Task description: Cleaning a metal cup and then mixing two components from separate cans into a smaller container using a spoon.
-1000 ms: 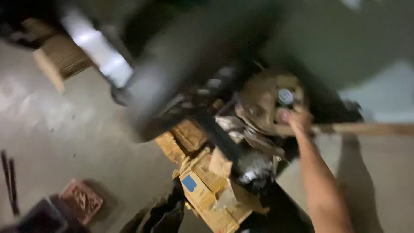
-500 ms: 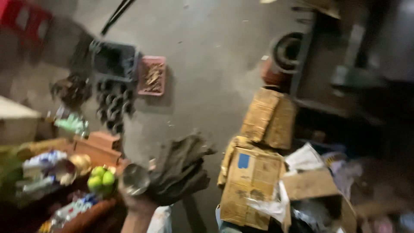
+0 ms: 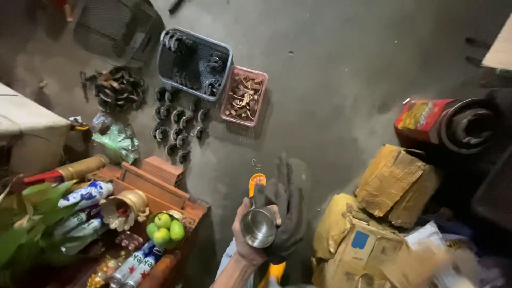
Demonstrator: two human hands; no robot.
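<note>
Steel cup and dark glove gripped in one hand, which side unclear; other hand unseen; metal parts loose on floor.

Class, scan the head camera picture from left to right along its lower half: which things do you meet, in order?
Green leaves → green fruits → hand holding a shiny metal cup → dark glove → crumpled cardboard boxes.

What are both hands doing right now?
Left hand: not in view.
Right hand: closed on a shiny metal cup and a dark glove.
</note>
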